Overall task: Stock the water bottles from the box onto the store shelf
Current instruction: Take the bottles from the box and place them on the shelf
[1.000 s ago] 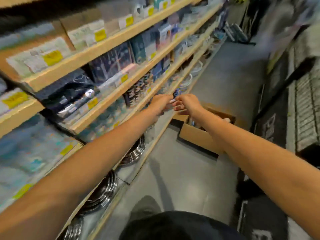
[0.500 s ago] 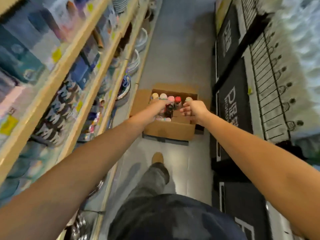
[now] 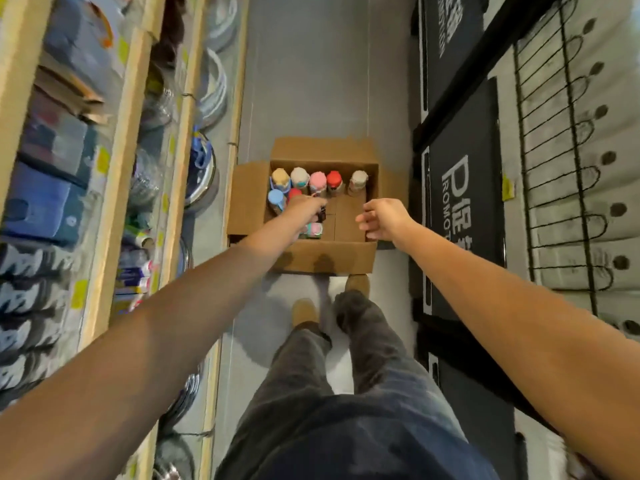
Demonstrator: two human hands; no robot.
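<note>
An open cardboard box stands on the grey floor in the aisle. Several water bottles with coloured caps stand upright along its far and left sides; the right half shows bare cardboard. My left hand reaches into the box, with its fingers stretched over a dark-capped bottle. Whether they touch it is blurred. Just below that hand lies a pink and teal bottle. My right hand hovers over the box's right side, fingers loosely spread and holding nothing. The wooden store shelf runs along the left.
The shelves hold boxed goods, yellow price tags and, lower down, metal bowls. Black mats with white lettering and pale mats with black line patterns cover the right side. My feet in tan shoes stand just behind the box.
The view swung from the shelves down onto the box. Both hands came away from the shelf and down to the box; the left went in among the bottles and the right spread open.
</note>
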